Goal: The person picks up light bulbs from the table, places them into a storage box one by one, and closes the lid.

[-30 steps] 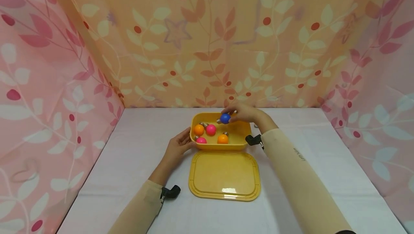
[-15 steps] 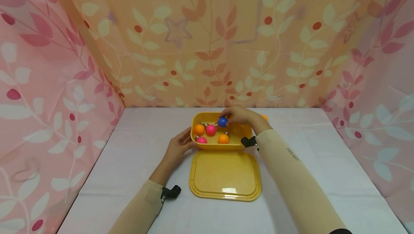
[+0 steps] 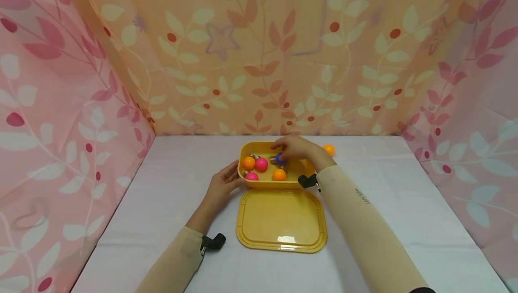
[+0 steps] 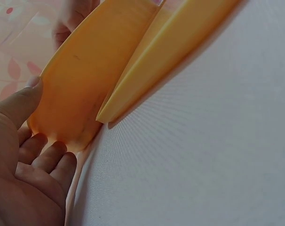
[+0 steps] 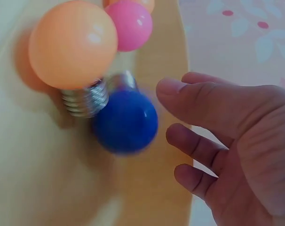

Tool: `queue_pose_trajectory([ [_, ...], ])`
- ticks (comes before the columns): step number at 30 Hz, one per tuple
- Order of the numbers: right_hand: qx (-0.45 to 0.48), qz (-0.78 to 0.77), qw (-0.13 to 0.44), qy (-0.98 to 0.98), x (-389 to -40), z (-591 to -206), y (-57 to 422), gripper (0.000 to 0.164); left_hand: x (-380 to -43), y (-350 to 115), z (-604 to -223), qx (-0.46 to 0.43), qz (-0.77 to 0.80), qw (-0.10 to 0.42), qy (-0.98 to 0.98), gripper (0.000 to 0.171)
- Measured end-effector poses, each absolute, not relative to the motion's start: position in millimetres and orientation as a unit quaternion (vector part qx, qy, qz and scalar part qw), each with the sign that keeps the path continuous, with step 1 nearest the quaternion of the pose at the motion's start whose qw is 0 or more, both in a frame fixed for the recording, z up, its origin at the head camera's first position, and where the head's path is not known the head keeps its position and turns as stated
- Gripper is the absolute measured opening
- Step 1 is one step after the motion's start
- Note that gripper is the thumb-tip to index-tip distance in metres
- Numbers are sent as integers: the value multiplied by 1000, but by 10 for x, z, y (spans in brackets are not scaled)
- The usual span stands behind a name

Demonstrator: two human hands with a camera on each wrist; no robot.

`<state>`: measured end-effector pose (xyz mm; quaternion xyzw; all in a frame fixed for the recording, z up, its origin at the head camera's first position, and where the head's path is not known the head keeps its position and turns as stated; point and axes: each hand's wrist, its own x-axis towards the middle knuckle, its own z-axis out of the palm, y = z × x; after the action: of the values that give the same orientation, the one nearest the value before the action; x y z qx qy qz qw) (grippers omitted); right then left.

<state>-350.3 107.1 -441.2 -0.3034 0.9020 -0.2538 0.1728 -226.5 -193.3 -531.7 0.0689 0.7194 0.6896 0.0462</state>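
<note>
A yellow plastic box (image 3: 273, 184) holds several toy-like light bulbs with silver screw bases. My left hand (image 3: 220, 188) holds its left end, with thumb and fingers around the front-left corner; the left wrist view shows the fingertips against the box's outer wall (image 4: 81, 80). Inside the box, a blue light bulb (image 5: 126, 122) lies against an orange bulb (image 5: 74, 44). My right hand (image 5: 246, 136) is just beside the blue bulb, its fingers loosely bent and apart from it. Pink bulbs (image 3: 261, 164) and another orange bulb (image 3: 248, 163) lie at the box's left side.
The yellow lid (image 3: 281, 221) lies flat on the white-covered table (image 3: 364, 162), right in front of the box. Another orange bulb (image 3: 328, 150) is on the table behind the box's right end. Floral cloth walls (image 3: 263, 59) enclose the back and sides.
My right hand has lowered the blue bulb into the box, moving slightly left, and let it go. The orange bulb beyond the box's right end has come into view. My left hand stays put.
</note>
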Motion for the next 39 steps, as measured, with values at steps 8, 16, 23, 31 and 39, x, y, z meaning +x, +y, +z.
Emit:
queue_pose_trajectory([
  [8,-301,-300,136,895,-3419,-4313,1179,43,-2256,-1927,-5301,70,690,46,719,70],
  [16,-295,-341,64,890,-3238,-4322,1262,40,-2273,-1928,-5310,68,694,51,715,69],
  [23,-290,-358,8,887,-3013,-4317,1341,42,-2271,-1960,-5341,75,691,47,718,68],
  [31,-245,-363,-38,898,-2775,-4290,1451,43,-2259,-1956,-5348,68,688,47,721,68],
  [39,-220,-364,-67,903,-2640,-4311,1587,45,-2268,-1963,-5342,76,685,44,723,68],
])
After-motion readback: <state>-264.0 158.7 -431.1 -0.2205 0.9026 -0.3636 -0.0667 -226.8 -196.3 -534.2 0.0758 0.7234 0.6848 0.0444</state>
